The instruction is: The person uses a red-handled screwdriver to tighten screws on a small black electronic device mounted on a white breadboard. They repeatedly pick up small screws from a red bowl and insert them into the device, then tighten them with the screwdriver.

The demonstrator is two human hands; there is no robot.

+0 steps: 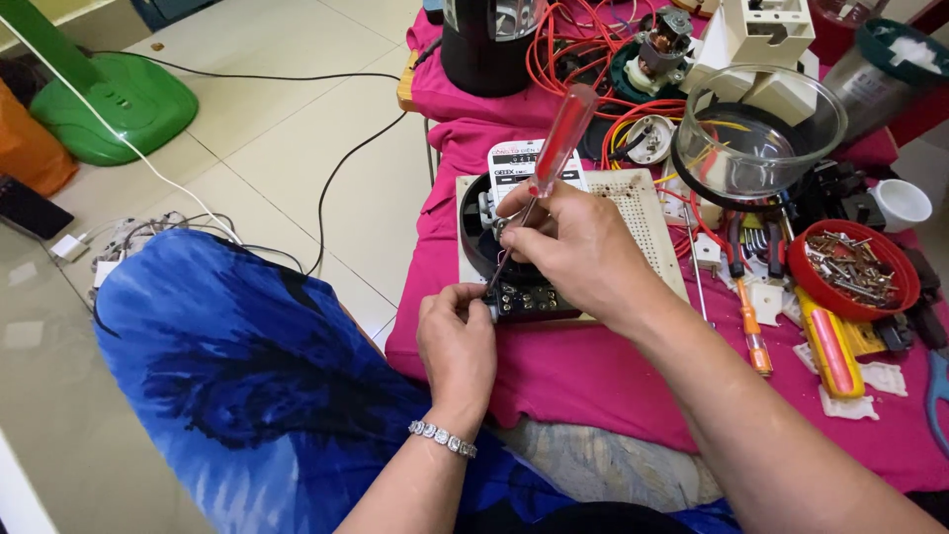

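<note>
— Counting from the biggest down?

— One pink cloth (593, 381) over the low table, crowded with parts. One green fan base (114, 104) on the tiled floor, well apart on the left. One dark jar (489, 44) at the far edge, one clear glass bowl (756, 133) to its right, one tangle of orange wires (578, 49) between them.

— And under the hands?

— One cream perforated panel (643, 222) with one round black opening (474, 242) at its left. One black switch block (534, 300) at the panel's near edge, short, boxy, with a row of small metal screw terminals along the top.

— Hands?

— Two. Left hand (457, 341) pinched narrow on the block's left end, thumb and fingers touching it; one beaded bracelet (442, 438) on that wrist. Right hand (568, 242) closed around one screwdriver (554, 153), translucent red handle tilted up and away, thin shaft slanting down toward the block's top left corner. Can't tell if the tip sits in a screw.

— Smaller bits on the right?

— One red dish of screws (852, 267), too many to count. One white cup (902, 203) beyond it. One yellow and red tool (828, 346) and one orange tester screwdriver (753, 331), lying loose, near the dish.
</note>
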